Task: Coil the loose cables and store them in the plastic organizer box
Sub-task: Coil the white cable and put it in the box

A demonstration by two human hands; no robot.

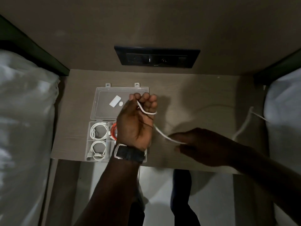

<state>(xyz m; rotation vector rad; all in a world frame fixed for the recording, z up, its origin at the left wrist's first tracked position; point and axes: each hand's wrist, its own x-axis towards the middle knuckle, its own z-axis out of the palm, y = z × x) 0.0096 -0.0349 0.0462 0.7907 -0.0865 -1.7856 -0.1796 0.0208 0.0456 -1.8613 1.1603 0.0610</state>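
Note:
A clear plastic organizer box lies open on the small table, its lid folded back. Two coiled white cables and a red cable sit in its compartments. My left hand is raised over the box in a fist, shut on a white cable that loops over its fingers. The cable runs down to my right hand, which pinches it lower right. The cable's loose tail trails off toward the table's right edge.
A black socket panel is set in the wall behind the table. Beds with white bedding stand on the left and right. A black watch is on my left wrist. Floor and my legs show below the table edge.

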